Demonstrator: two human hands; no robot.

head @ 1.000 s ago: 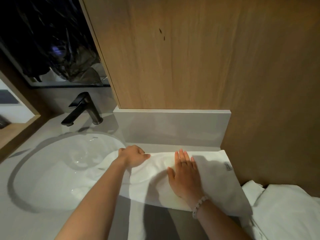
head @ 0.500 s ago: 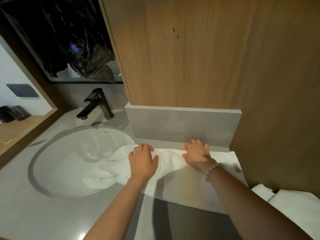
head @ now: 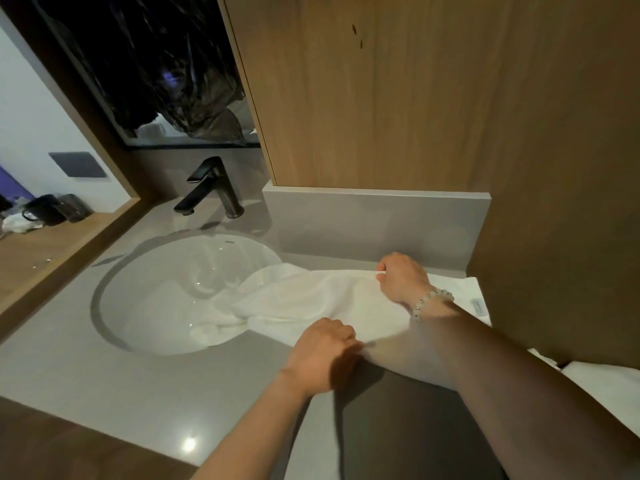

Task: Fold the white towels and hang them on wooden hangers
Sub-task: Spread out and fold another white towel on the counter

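Your left hand [head: 322,355] sits at the near edge of the white towel [head: 304,299], lower centre of frame. Its fingers [head: 341,336] are curled onto the hem. It reads as a grip, though the tips are tucked under and blurred.

Your right hand [head: 403,277], beaded bracelet [head: 433,297] at the wrist, is at the far edge by the grey backsplash [head: 374,223]. Thumb and fingers pinch a fold of cloth.

Half a second back both palms lay flat along the far side, smoothing. Both have gone from pressing to gripping, and the left has travelled to the near hem.

The towel lies across the table [head: 138,382] right of the sink [head: 114,278], its left end slumped into the basin.

Judgement: smoothing is done, and a fold or a lift is being set up. Mind the end in the basin; it will likely drag as the cloth moves.

More white towels [head: 602,382] wait at lower right. No hangers are in view, so hanging looks well off.
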